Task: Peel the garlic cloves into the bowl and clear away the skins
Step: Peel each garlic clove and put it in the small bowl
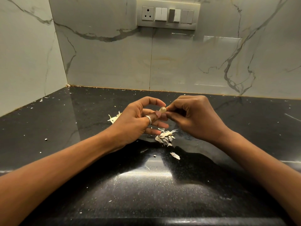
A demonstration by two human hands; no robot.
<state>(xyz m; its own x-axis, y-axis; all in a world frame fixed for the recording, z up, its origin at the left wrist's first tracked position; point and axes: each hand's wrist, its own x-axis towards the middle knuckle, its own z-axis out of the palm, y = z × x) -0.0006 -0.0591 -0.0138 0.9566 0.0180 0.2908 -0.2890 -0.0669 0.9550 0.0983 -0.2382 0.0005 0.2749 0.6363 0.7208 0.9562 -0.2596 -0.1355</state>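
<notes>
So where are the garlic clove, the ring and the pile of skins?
garlic clove (162, 109), head view, its rounded middle.
ring (148, 119), head view, the band's top.
pile of skins (164, 138), head view, the heap's middle.

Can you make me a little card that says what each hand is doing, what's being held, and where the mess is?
left hand: pinches the clove between thumb and finger
right hand: fingers pinch the clove's other end
skins: loose on the counter, below the hands
bowl: not in view
wall: switch panel
</notes>
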